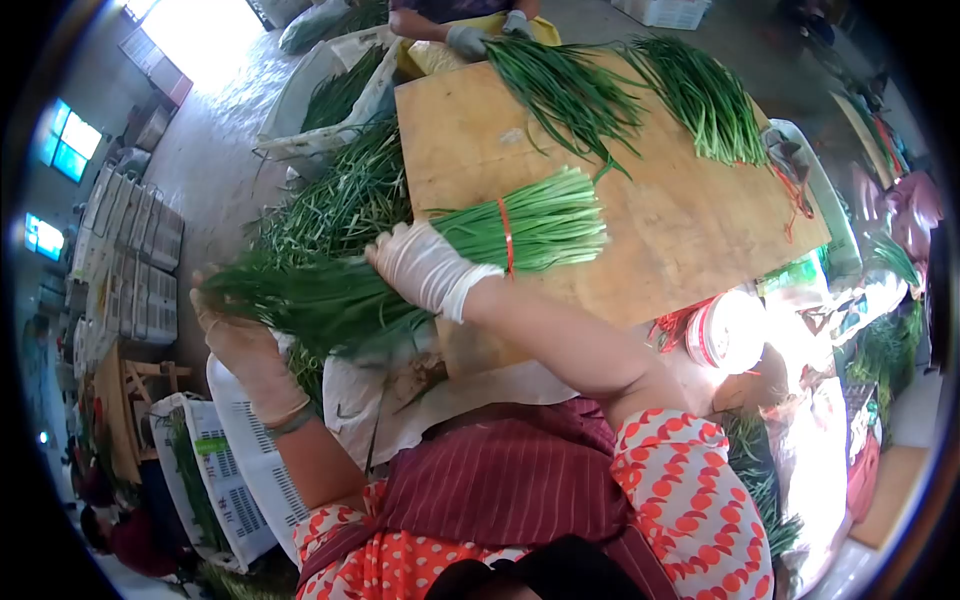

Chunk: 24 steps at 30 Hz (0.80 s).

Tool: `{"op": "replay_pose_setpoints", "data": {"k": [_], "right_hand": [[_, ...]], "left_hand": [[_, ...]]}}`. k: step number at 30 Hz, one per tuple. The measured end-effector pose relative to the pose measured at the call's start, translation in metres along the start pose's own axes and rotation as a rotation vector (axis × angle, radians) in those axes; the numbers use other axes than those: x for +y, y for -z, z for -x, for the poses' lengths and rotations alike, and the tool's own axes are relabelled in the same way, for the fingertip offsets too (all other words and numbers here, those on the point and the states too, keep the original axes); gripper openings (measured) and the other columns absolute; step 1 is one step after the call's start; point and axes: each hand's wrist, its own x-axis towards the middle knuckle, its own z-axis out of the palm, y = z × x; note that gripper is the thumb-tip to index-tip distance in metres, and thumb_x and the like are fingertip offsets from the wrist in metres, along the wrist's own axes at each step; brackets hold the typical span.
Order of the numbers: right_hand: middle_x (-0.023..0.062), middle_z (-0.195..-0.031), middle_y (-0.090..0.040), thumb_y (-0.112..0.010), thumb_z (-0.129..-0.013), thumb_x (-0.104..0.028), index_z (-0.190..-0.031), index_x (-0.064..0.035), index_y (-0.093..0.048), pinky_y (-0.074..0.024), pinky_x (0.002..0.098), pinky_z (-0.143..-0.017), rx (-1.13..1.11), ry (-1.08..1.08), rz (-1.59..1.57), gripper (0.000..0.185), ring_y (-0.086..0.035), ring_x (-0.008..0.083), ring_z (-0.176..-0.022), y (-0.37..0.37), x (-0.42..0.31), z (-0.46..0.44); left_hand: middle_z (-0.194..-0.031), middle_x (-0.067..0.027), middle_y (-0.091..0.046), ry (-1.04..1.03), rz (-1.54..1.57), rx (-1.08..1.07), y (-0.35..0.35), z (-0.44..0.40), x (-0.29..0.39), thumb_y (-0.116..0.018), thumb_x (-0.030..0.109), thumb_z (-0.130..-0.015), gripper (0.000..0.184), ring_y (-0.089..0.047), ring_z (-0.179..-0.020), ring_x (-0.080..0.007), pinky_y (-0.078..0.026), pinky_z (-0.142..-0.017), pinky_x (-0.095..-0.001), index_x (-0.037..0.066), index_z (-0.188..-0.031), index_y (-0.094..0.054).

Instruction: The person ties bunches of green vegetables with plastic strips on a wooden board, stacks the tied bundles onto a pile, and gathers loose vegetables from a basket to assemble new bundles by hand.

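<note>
A bundle of garlic chives, tied with a red band, lies across the left edge of a wooden board. Its pale cut ends point right over the board, while the dark leaves hang past the edge to the left. My right hand, in a whitish glove, is closed over the bundle left of the band. At the leaf tips is my left hand, also gloved; its fingers are blurred and partly behind the leaves, so their grip is unclear.
Loose chives and another pile lie on the board's far side, near a co-worker's gloved hands. Trimmed leaves heap left of the board. A white tub stands right; white crates stand lower left.
</note>
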Motion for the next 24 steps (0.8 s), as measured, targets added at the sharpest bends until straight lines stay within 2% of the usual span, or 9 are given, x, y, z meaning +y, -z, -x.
{"op": "replay_pose_setpoints", "data": {"k": [3, 7, 10, 11, 15, 16, 19, 21, 24], "right_hand": [[0.0108, -0.095, -0.062, -0.057, -0.079, -0.02, -0.109, -0.0085, -0.055, -0.0457, 0.041, -0.079, -0.176, 0.015, 0.079, 0.032, -0.06, 0.0264, -0.092, -0.008, -0.007, 0.005], [0.0128, -0.133, -0.044, -0.06, -0.08, -0.037, -0.13, -0.0093, -0.042, -0.033, 0.0495, -0.099, 0.183, -0.012, -0.22, 0.06, -0.044, 0.0308, -0.12, 0.048, 0.03, 0.05], [0.0115, -0.132, -0.045, -0.057, -0.083, -0.037, -0.133, -0.0115, -0.04, -0.0238, 0.0517, -0.104, 0.072, -0.269, -0.292, 0.059, -0.041, 0.0321, -0.122, 0.078, 0.071, 0.079], [0.0111, -0.132, -0.045, -0.055, -0.084, -0.037, -0.132, -0.012, -0.041, -0.0219, 0.0527, -0.104, 0.202, -0.308, -0.07, 0.056, -0.042, 0.032, -0.122, 0.083, 0.082, 0.089], [0.0101, -0.132, -0.046, -0.045, -0.089, -0.04, -0.128, -0.0126, -0.046, -0.0201, 0.0549, -0.103, 0.269, -0.347, 0.213, 0.048, -0.043, 0.0294, -0.121, 0.043, 0.101, 0.095], [0.0095, -0.13, -0.048, -0.037, -0.091, -0.045, -0.126, -0.013, -0.049, -0.0206, 0.0516, -0.104, -0.134, -0.389, 0.176, 0.049, -0.045, 0.0265, -0.12, 0.024, 0.105, 0.092], [0.0092, -0.127, -0.051, -0.033, -0.091, -0.048, -0.125, -0.014, -0.05, -0.0221, 0.0475, -0.104, -0.063, -0.424, -0.097, 0.051, -0.045, 0.0254, -0.12, 0.016, 0.117, 0.084], [0.0091, -0.125, -0.053, -0.034, -0.091, -0.049, -0.126, -0.0144, -0.05, -0.0229, 0.0442, -0.104, -0.253, -0.499, -0.173, 0.052, -0.045, 0.0241, -0.119, 0.018, 0.122, 0.082], [0.0128, -0.121, -0.054, -0.041, -0.089, -0.046, -0.125, -0.0148, -0.049, -0.0247, 0.0452, -0.103, -0.011, -0.368, -0.126, 0.049, -0.046, 0.0304, -0.116, 0.007, 0.126, 0.084]], "left_hand": [[-0.127, -0.0113, -0.049, -0.351, -0.55, -0.192, -0.044, 0.037, 0.002, -0.047, 0.032, -0.091, 0.049, -0.043, -0.12, -0.0218, -0.03, -0.103, -0.0317, 0.002, -0.13, -0.042], [-0.135, -0.0164, -0.04, -0.329, -1.003, -0.728, -0.089, 0.071, -0.019, -0.053, 0.033, -0.089, 0.06, -0.035, -0.127, -0.0254, -0.024, -0.106, -0.0353, 0.0, -0.135, -0.034], [-0.14, -0.0195, -0.031, -0.562, -1.223, -1.071, -0.11, 0.096, -0.05, -0.061, 0.039, -0.082, 0.075, -0.027, -0.131, -0.0315, -0.02, -0.108, -0.038, -0.001, -0.136, -0.029], [-0.143, -0.0183, -0.027, -0.656, -1.289, -1.184, -0.115, 0.104, -0.061, -0.062, 0.039, -0.08, 0.08, -0.022, -0.134, -0.0316, -0.018, -0.109, -0.0381, 0.0, -0.138, -0.025], [-0.142, -0.0178, -0.025, -0.613, -1.586, -1.255, -0.117, 0.13, -0.125, -0.074, 0.05, -0.058, 0.111, -0.023, -0.132, -0.0352, -0.018, -0.108, -0.045, 0.0, -0.139, -0.018], [-0.141, -0.0173, -0.027, -0.562, -1.736, -1.275, -0.115, 0.131, -0.134, -0.078, 0.053, -0.05, 0.12, -0.026, -0.13, -0.0352, -0.019, -0.108, -0.0464, 0.0, -0.139, -0.017], [-0.135, -0.0153, -0.033, -0.589, -1.739, -1.29, -0.115, 0.127, -0.141, -0.08, 0.053, -0.041, 0.126, -0.032, -0.125, -0.0327, -0.023, -0.105, -0.0461, 0.0, -0.138, -0.019], [-0.134, -0.015, -0.034, -0.572, -1.762, -1.334, -0.115, 0.124, -0.139, -0.081, 0.051, -0.042, 0.124, -0.033, -0.125, -0.0327, -0.025, -0.105, -0.0457, 0.0, -0.138, -0.02], [-0.134, -0.0146, -0.035, -0.648, -1.813, -1.372, -0.118, 0.111, -0.147, -0.082, 0.047, -0.044, 0.12, -0.034, -0.124, -0.0323, -0.028, -0.103, -0.0439, 0.001, -0.137, -0.021]]}}
